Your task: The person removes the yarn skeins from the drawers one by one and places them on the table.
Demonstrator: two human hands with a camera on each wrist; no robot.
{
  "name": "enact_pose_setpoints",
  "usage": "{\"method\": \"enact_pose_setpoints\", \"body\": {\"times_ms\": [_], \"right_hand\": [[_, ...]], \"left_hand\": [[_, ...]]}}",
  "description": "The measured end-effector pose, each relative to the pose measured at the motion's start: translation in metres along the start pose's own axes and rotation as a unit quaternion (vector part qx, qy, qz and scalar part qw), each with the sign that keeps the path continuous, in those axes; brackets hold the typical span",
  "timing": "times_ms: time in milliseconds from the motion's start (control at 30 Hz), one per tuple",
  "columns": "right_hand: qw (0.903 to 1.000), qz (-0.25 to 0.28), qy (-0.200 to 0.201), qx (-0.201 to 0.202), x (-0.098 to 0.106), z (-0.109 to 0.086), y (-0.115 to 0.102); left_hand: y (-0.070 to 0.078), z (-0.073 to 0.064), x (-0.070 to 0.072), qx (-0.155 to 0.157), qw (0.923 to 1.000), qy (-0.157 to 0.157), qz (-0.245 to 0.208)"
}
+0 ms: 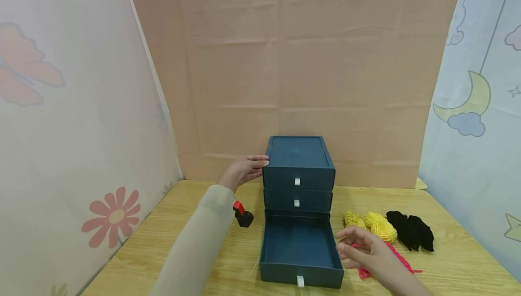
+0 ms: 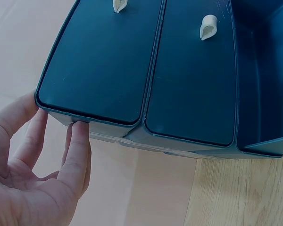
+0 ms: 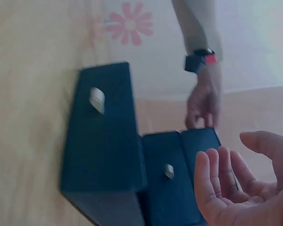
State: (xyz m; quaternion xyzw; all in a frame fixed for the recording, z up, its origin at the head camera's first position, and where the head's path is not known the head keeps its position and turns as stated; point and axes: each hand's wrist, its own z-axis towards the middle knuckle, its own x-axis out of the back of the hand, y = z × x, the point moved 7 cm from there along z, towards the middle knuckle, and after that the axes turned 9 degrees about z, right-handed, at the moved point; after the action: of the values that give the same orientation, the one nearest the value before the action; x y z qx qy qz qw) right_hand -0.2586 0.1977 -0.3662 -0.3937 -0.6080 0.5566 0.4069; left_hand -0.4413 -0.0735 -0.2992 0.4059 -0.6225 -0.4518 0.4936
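A dark blue three-drawer cabinet (image 1: 301, 152) stands on the wooden table. Its bottom drawer (image 1: 297, 244) is pulled far out, with nothing inside, and the upper two are closed. Each front has a small white pull tab (image 1: 300, 281). My left hand (image 1: 246, 168) touches the cabinet's upper left side; in the left wrist view its fingertips (image 2: 80, 129) lie against the side near the top corner. Beside the pulled-out drawer's right wall is my right hand (image 1: 366, 251), holding nothing, its fingers loosely bent. It partly covers a pink yarn bundle (image 1: 400, 257).
Right of the cabinet lie yellow yarn skeins (image 1: 380, 227) and a black yarn bundle (image 1: 410, 231). Behind the table hangs a brown paper backdrop (image 1: 301, 60). Printed curtains (image 1: 81, 151) bound the left and right sides. My left wrist wears a small black and red device (image 1: 243, 214).
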Motion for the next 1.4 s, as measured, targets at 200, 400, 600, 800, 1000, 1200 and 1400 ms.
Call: {"method": "enact_pose_setpoints", "body": {"times_ms": [200, 400, 600, 800, 1000, 1200, 1400], "right_hand": [[0.9954, 0.035, -0.082, -0.035, -0.024, 0.003, 0.034], [0.9907, 0.023, -0.119, -0.062, -0.039, 0.007, 0.064], [0.9826, 0.012, -0.175, -0.063, -0.052, 0.012, 0.087], [0.9716, 0.047, -0.228, -0.046, -0.063, 0.020, 0.100], [0.9735, 0.046, -0.207, -0.087, -0.068, 0.022, 0.107], [0.9745, 0.051, -0.186, -0.115, -0.070, 0.025, 0.108], [0.9787, 0.072, -0.154, -0.115, -0.072, 0.026, 0.108]], "left_hand": [[0.000, 0.000, -0.001, 0.002, 1.0000, 0.000, -0.002], [0.001, 0.001, -0.002, 0.000, 1.0000, -0.003, -0.002], [0.001, 0.002, -0.002, 0.000, 0.9999, -0.007, -0.014], [0.001, 0.002, -0.003, 0.000, 0.9998, -0.008, -0.016], [0.002, 0.002, -0.005, -0.001, 0.9998, -0.010, -0.015], [0.003, 0.002, -0.005, -0.002, 0.9999, -0.010, -0.011], [0.003, 0.002, -0.005, 0.000, 0.9998, -0.010, -0.015]]}}
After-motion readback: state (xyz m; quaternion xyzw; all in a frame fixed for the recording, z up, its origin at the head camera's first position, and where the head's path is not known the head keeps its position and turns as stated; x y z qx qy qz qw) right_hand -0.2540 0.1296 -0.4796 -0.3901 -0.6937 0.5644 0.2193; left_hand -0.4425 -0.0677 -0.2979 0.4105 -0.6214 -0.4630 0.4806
